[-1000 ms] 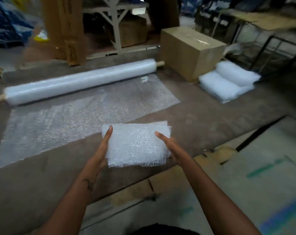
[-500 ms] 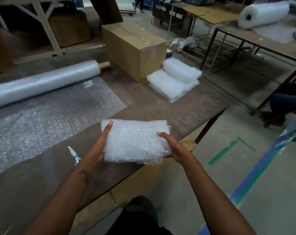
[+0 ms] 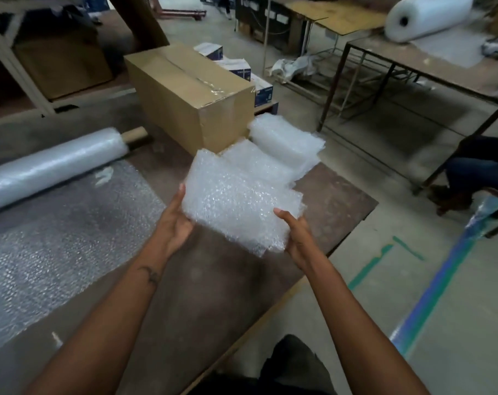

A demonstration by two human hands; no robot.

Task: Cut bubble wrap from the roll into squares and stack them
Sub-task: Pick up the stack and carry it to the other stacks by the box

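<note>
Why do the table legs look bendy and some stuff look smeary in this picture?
Head view: the wide-angle lens bows the far table's legs near the frame edge; the far bubble wrap roll is motion-blurred; the near roll shows white glare; the held bubble wrap squares, left hand and right hand look sharper.

Taped cardboard box (image 3: pixel 190 92) on worktable (image 3: pixel 213 280); small white-and-blue cartons (image 3: pixel 242 69) behind it; metal-frame table (image 3: pixel 413 67) across floor (second roll (image 3: pixel 427 17) on top); seated person (image 3: pixel 476 169) far right.

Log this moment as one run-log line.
phase: carrying | left hand: holds cut squares | right hand: holds same | heading: stacks by box
</note>
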